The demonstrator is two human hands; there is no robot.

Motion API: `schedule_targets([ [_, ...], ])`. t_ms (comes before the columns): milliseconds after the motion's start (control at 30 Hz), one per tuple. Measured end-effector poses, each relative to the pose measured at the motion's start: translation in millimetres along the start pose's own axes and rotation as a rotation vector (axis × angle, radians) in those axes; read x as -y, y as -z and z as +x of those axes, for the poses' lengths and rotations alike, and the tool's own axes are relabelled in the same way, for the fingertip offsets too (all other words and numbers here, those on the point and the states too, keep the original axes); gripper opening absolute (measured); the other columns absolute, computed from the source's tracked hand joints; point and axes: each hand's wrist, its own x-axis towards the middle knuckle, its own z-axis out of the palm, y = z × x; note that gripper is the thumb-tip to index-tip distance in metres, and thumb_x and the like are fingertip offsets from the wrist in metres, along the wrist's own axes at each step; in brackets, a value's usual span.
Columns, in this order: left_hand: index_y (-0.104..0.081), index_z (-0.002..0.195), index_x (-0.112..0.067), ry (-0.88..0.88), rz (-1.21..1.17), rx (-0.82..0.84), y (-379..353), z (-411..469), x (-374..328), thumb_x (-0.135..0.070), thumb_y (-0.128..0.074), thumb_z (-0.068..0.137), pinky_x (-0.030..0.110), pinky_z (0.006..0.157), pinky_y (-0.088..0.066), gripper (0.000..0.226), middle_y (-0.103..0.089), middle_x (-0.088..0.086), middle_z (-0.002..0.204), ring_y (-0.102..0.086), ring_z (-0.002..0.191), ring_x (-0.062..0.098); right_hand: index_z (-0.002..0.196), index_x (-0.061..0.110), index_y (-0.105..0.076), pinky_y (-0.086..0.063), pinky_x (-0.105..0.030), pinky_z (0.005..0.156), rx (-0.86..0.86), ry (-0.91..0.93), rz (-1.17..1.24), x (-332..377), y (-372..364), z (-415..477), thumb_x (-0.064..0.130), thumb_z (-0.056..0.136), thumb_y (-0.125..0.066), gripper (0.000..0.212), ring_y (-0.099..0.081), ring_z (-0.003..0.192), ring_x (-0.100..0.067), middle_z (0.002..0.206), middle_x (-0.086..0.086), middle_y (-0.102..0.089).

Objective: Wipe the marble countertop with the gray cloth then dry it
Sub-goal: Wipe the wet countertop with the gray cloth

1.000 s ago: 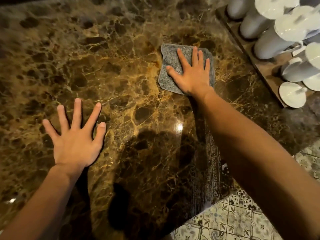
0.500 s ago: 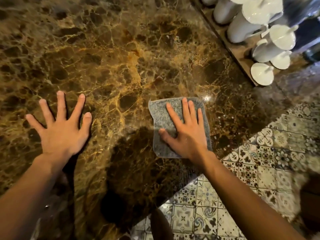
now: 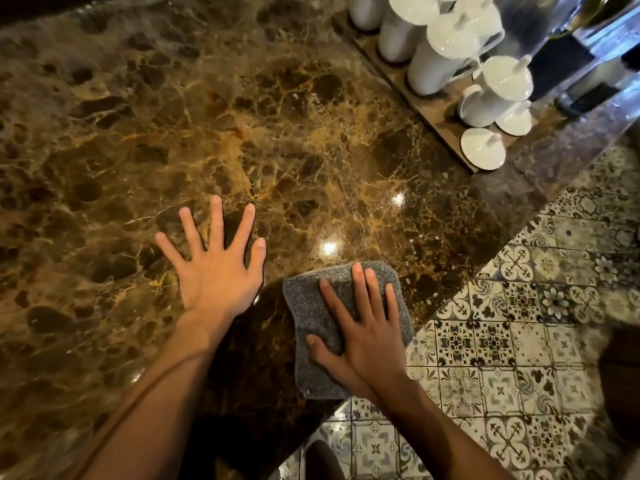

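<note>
The brown marble countertop (image 3: 166, 126) fills most of the head view. A folded gray cloth (image 3: 306, 306) lies at the counter's near edge, its right corner reaching that edge. My right hand (image 3: 363, 337) lies flat on the cloth and presses it down, fingers pointing away from me. My left hand (image 3: 218, 271) rests flat on the bare marble just left of the cloth, fingers spread, holding nothing.
A wooden tray (image 3: 433, 110) with several white lidded mugs (image 3: 446, 46) stands at the back right of the counter. The counter's edge runs diagonally from right to bottom centre, with patterned floor tiles (image 3: 502, 362) below it.
My right hand has dragged the cloth from near the tray toward me, down to the counter's near edge. My left hand has stayed flat on the marble.
</note>
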Motion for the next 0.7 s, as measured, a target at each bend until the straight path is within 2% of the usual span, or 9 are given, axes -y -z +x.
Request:
schedule_targets([
  [200, 0.003, 0.158, -0.053, 0.007, 0.020, -0.026, -3, 2, -2, -0.065, -0.014, 0.101, 0.076, 0.115, 0.008, 0.061, 0.016, -0.003, 0.172, 0.018, 0.155, 0.042, 0.164, 0.041, -0.004, -0.004, -0.061, 0.126, 0.012, -0.049, 0.000, -3, 2, 36, 0.082, 0.094, -0.028, 0.084, 0.007, 0.159, -0.032, 0.173, -0.015, 0.003],
  [300, -0.005, 0.159, -0.051, -0.016, 0.031, -0.037, -3, 0, -2, -0.064, -0.016, 0.101, 0.078, 0.115, 0.004, 0.061, 0.008, 0.000, 0.173, 0.012, 0.155, 0.044, 0.163, 0.044, -0.002, -0.001, -0.059, 0.126, 0.003, -0.064, 0.002, -8, 12, 93, 0.084, 0.092, -0.024, 0.084, 0.007, 0.159, -0.032, 0.173, -0.015, 0.005],
  [400, -0.009, 0.160, -0.050, -0.027, 0.029, -0.054, -5, 2, 0, -0.065, -0.016, 0.100, 0.079, 0.114, 0.002, 0.063, 0.002, 0.001, 0.173, 0.007, 0.156, 0.046, 0.160, 0.048, 0.010, 0.010, -0.055, 0.126, 0.073, -0.086, -0.003, -12, 23, 170, 0.086, 0.091, -0.017, 0.084, 0.019, 0.158, -0.028, 0.172, -0.010, 0.018],
  [533, -0.006, 0.159, -0.051, -0.024, 0.037, -0.072, -5, 4, -1, -0.066, -0.014, 0.099, 0.079, 0.114, 0.001, 0.063, 0.003, 0.001, 0.173, 0.007, 0.156, 0.046, 0.162, 0.047, 0.003, 0.008, -0.057, 0.126, 0.055, -0.070, 0.007, -19, 35, 266, 0.087, 0.090, -0.016, 0.085, 0.015, 0.158, -0.030, 0.172, -0.012, 0.013],
  [700, -0.012, 0.160, -0.049, -0.027, 0.050, -0.077, -7, 6, -1, -0.065, -0.019, 0.099, 0.080, 0.113, -0.002, 0.063, 0.000, 0.002, 0.173, 0.001, 0.156, 0.047, 0.162, 0.046, -0.002, 0.009, -0.058, 0.125, 0.060, -0.107, 0.037, -21, 55, 361, 0.089, 0.087, -0.015, 0.087, 0.013, 0.158, -0.032, 0.173, -0.012, 0.010],
])
